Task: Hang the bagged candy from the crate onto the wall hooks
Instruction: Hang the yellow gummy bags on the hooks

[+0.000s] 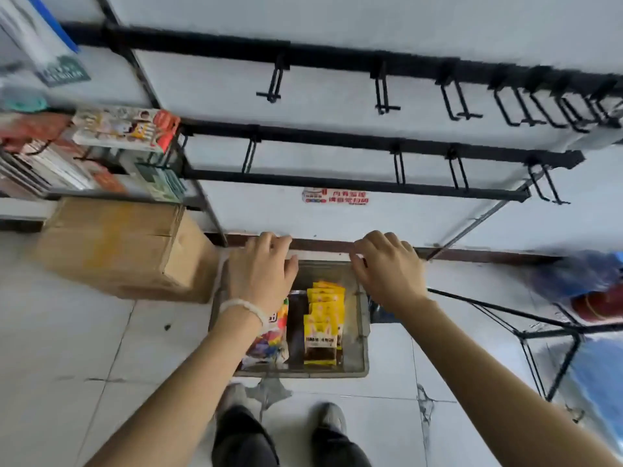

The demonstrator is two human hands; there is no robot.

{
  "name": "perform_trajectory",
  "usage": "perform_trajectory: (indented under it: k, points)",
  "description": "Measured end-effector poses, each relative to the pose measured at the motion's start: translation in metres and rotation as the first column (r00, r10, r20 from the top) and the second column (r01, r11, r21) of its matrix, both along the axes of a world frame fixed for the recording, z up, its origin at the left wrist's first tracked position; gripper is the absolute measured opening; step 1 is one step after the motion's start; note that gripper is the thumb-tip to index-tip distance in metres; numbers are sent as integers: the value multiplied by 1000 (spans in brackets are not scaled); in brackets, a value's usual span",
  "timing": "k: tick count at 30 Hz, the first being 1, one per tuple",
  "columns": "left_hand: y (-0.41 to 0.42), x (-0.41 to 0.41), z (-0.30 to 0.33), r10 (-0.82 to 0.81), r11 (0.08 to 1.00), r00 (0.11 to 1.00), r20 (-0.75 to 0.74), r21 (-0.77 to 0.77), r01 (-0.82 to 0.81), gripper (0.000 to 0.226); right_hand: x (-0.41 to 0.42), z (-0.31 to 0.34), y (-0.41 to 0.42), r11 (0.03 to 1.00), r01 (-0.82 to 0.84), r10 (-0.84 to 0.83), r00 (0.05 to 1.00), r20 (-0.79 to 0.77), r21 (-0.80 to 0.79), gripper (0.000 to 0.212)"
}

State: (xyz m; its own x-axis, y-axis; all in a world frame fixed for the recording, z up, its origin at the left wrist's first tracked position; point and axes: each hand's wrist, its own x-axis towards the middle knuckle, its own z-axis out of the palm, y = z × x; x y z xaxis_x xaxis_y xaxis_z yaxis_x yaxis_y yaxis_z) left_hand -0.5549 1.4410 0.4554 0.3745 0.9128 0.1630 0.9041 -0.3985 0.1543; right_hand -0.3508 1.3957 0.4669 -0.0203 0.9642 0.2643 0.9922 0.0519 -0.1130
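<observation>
The reach-in step appears to be in hand: nothing is gripped, the left hand (261,269) and right hand (384,264) being held loosely open above the grey plastic crate (362,332). Inside it, the yellow candy bags (323,318) are stacked; one must next be pinched and lifted to the black wire wall hooks (399,166) above the crate.

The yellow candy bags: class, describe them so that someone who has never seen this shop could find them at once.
Start at the white wall with the black hook rails and look down to the grey crate on the floor at its foot. Inside, on the right side, lies an overlapping row of yellow candy bags. The neighbouring multicoloured bag on the left differs.
</observation>
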Motion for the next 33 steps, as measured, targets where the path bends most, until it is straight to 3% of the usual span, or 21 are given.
perform_trajectory:
  k: [2,6,11,16,21,29,33]
  points:
    - [-15,5,-39,33,996,999,19,-83,-31,32,7,-39,-11,998,-23,22,1000,-4,-60,15]
    - [-41,4,-132,71,981,992,-100,-173,-88,24,15,-137,-32,966,-65,62,998,-21,-249,13]
    - [-51,-1,-261,71,950,986,-153,-292,-113,25,19,-274,-44,890,-46,28,999,-47,-454,22]
    - [-43,-1,-388,67,910,973,-219,-388,-149,29,10,-395,-37,837,-35,4,998,-57,-547,10]
    - [-17,12,-486,14,905,975,-223,-411,-107,35,8,-494,-5,801,3,-51,997,-62,-599,26]
    - [4,49,-607,-128,866,971,-203,-499,10,40,9,-611,35,654,51,-146,988,-59,-755,40]
    - [-3,58,-640,-145,884,965,-221,-467,26,39,9,-631,38,663,100,-180,983,-29,-742,38]
